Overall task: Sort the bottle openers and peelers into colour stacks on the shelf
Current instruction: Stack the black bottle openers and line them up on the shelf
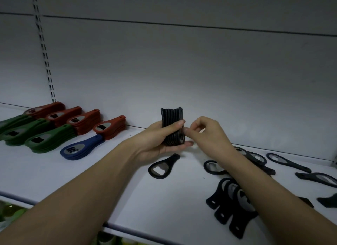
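Note:
My left hand [160, 142] grips an upright bundle of several black bottle openers [172, 117] above the white shelf [113, 180]. My right hand [206, 133] has its curled fingertips against the bundle's right side, by the metal heads. One black opener [161, 167] lies flat just below my left hand. More black openers lie loose to the right: one under my right wrist [212, 167], a fanned group of three [228, 206], and several [286, 162] further right. At the left stand red stacks [85, 120], green stacks [47, 138] and a blue stack [80, 149].
The shelf's front edge [127, 228] runs across the bottom, with green and yellow goods on a lower level beneath it. A grey back panel with a slotted upright [45, 58] rises behind. Bare shelf surface lies between the blue stack and the single black opener.

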